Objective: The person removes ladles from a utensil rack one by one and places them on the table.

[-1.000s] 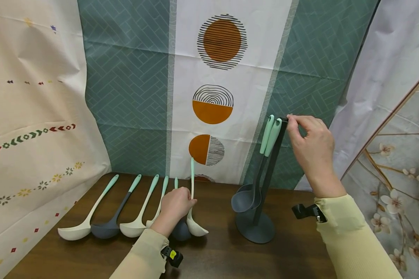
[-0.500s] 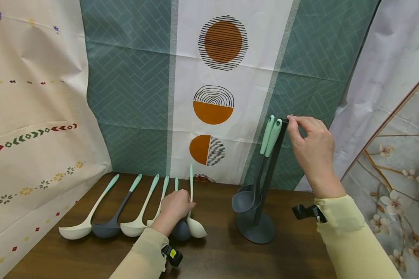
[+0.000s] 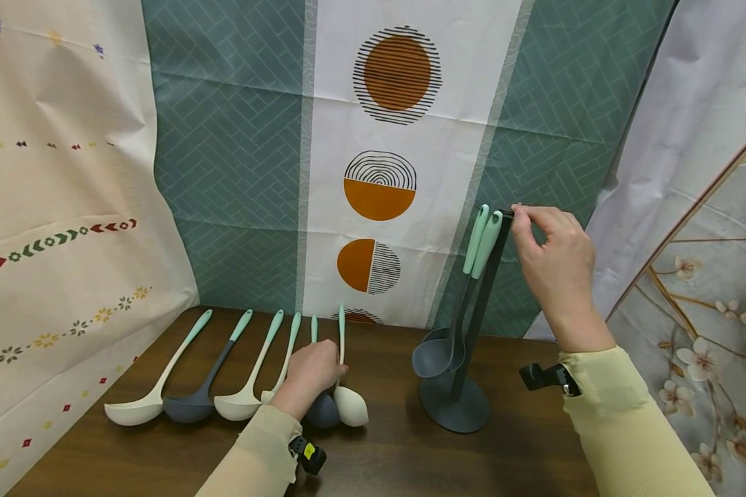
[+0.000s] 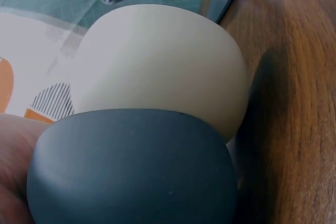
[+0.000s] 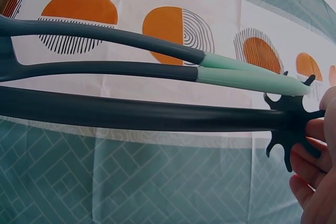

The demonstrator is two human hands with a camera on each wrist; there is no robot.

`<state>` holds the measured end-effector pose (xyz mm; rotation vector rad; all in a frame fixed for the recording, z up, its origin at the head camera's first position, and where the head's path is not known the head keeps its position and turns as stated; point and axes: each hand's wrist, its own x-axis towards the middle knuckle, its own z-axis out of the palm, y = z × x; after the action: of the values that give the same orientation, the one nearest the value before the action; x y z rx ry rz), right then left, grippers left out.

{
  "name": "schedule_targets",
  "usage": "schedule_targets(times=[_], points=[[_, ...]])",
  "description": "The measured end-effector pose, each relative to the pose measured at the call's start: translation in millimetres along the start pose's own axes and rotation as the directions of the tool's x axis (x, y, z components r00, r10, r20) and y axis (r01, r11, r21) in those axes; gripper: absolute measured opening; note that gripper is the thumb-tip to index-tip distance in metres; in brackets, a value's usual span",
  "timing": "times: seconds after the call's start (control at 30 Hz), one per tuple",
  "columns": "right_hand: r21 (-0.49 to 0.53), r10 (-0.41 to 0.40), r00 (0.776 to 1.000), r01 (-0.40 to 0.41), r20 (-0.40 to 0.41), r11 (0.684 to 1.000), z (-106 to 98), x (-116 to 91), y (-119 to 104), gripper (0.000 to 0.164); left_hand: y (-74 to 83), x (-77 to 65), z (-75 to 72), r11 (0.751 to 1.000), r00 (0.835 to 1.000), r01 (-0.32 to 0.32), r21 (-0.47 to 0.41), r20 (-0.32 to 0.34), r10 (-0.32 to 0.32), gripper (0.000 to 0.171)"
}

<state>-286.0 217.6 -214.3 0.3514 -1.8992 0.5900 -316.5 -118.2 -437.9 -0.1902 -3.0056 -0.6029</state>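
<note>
My left hand grips the thin handle of a cream ladle with a mint end, at the right end of a row of ladles. Its rounded underside faces the head camera. Close beside it is a dark grey ladle, partly covered by the hand in the head view. In the left wrist view its bowl overlaps the cream one. My right hand pinches the hooked top of a dark utensil stand. From the stand's hooks hang two dark grey ladles with mint handles.
Left of my left hand, a cream ladle, a dark grey ladle and two more cream ladles lie on the brown wooden table. A patterned cloth hangs behind; further cloths flank both sides.
The cream ladle in my left hand has tipped down and turned: its handle end is lower, and its bowl now shows its underside. My right hand and the stand stay in place.
</note>
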Motion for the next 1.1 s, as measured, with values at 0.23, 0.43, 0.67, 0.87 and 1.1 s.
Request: schedule_targets(times=[0.23, 0.43, 0.67, 0.87, 1.1], points=[[-0.001, 0.001, 1.000, -0.001, 0.001, 1.000, 0.3, -0.6, 0.1, 0.032, -1.0, -0.8, -0.4, 1.000, 1.000, -0.010, 0.006, 0.024, 0.010, 0.040], [-0.001, 0.003, 1.000, -0.003, 0.001, 1.000, 0.6, -0.8, 0.0, 0.033, -1.1, -2.0, 0.0, 1.000, 0.999, -0.027, 0.010, 0.028, 0.027, 0.042], [-0.003, 0.007, 1.000, -0.007, 0.001, 1.000, 0.4, -1.0, -0.3, 0.032, -2.2, -2.8, -0.8, 0.998, 0.998, -0.057, 0.027, 0.033, 0.056, 0.041], [-0.006, 0.014, 1.000, -0.014, 0.003, 1.000, 0.4, -1.4, -0.2, 0.032, -2.6, -4.8, -3.2, 0.997, 0.997, -0.065, 0.039, 0.045, 0.063, 0.040], [-0.003, 0.012, 1.000, -0.012, 0.004, 1.000, 0.4, -1.3, -0.4, 0.032, -2.2, -8.3, -7.5, 0.997, 0.997, -0.069, 0.039, 0.048, 0.067, 0.039]])
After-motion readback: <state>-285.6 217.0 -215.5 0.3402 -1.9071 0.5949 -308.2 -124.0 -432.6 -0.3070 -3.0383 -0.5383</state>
